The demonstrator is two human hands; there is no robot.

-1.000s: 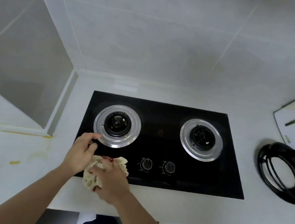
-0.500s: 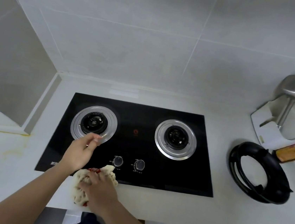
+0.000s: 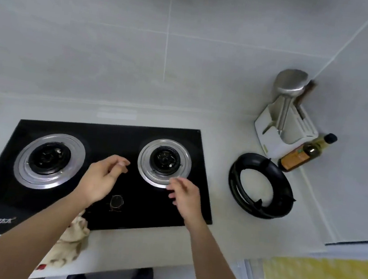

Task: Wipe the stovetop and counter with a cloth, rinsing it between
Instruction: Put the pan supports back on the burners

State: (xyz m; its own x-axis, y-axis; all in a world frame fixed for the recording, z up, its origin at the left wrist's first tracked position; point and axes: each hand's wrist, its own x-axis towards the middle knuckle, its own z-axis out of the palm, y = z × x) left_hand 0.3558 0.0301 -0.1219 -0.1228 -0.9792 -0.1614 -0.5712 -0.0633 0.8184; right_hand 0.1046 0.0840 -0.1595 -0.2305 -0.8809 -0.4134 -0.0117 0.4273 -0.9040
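A black glass stovetop (image 3: 110, 135) with two silver-ringed burners is set into the pale counter (image 3: 219, 242). The beige cloth (image 3: 70, 241) lies crumpled at the counter's front edge, partly under my left forearm, with no hand on it. My left hand (image 3: 103, 178) hovers over the glass between the burners, fingers loosely curled and holding nothing. My right hand (image 3: 185, 193) hovers at the near edge of the right burner (image 3: 164, 163), fingers relaxed and empty. A control knob (image 3: 116, 201) shows between my wrists.
A black pan support ring (image 3: 261, 187) lies on the counter right of the stove. Behind it a white holder (image 3: 282, 132) with a steel ladle and an oil bottle (image 3: 305, 153) stand in the corner. Tiled walls rise behind and at the right.
My right hand has let go of the cloth and moved up to the right burner. My left hand has shifted from the left burner's edge to the middle. The view has swung right.
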